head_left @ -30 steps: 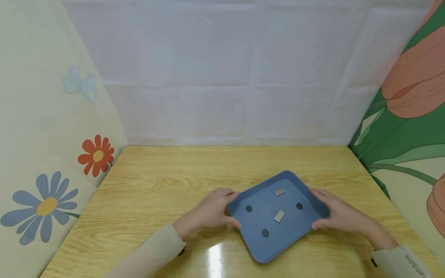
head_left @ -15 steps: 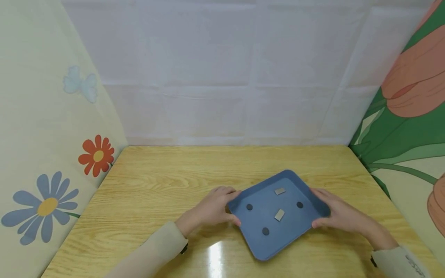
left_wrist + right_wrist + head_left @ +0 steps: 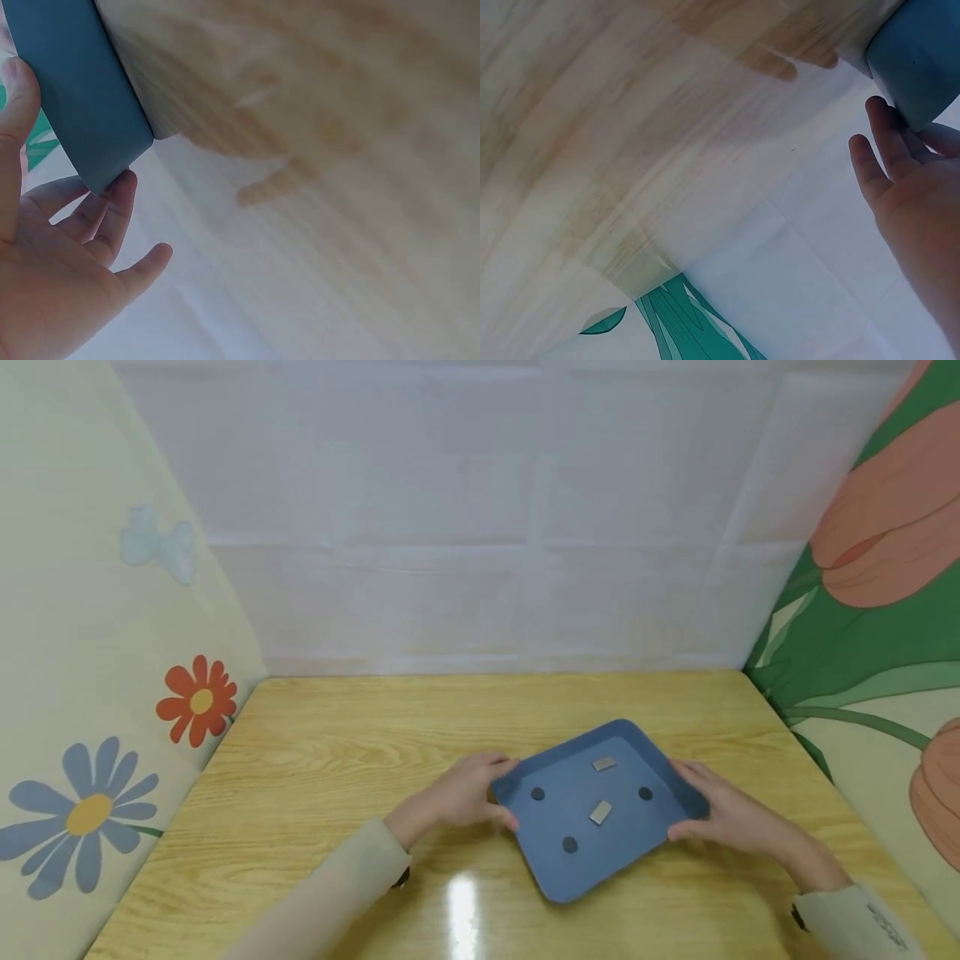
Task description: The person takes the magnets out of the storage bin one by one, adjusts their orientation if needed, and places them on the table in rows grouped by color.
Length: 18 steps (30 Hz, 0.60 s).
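surface: wooden table (image 3: 337, 760) | on it: blue tray (image 3: 558, 881), possibly slightly lifted

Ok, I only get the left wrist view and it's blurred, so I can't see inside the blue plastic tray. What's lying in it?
Observer: The blue rectangular plastic tray holds three small dark round discs and two small grey rectangular pieces, all lying apart.
Operator: Is the other hand on it?
Observer: Yes, the right hand grips the tray's right edge, opposite the left hand.
Operator: Is it square to the table?
Observer: No, it is turned corner-on to the light wooden table.
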Motion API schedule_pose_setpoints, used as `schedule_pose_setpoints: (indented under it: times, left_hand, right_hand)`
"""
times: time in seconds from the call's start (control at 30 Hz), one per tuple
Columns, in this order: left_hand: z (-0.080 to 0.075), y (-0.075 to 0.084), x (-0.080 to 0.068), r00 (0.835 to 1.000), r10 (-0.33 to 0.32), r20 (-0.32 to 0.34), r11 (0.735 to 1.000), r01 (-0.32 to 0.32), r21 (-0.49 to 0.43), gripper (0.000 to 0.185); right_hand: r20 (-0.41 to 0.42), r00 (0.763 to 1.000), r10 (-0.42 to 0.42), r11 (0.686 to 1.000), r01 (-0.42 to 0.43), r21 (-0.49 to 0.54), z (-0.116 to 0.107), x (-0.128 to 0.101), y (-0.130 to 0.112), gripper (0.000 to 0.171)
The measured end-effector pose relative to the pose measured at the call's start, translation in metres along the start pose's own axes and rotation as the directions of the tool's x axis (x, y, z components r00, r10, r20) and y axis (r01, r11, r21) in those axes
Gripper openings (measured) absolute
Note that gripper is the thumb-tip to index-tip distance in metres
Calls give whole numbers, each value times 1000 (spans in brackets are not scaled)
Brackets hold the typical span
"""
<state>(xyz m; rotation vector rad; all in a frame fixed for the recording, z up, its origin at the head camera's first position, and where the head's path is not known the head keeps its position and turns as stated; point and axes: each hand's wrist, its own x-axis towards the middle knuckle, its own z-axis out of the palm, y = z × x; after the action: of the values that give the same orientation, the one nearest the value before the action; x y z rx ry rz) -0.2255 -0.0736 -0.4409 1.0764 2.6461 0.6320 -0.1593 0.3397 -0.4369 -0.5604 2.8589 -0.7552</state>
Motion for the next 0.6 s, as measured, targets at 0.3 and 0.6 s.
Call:
schedule_pose_setpoints:
  times: [0.3,0.6]
  left_hand:
    - [-8,-8,19,998,-33,52,994,39,-105,95]
    - [-10,-17,35,997,-46,62,984,56,-172,93]
  right_hand:
    - [11,995,98,995,-98,28,0,3,-3,112]
    - [-1,988,156,987,-156,28,1,3,-3,114]
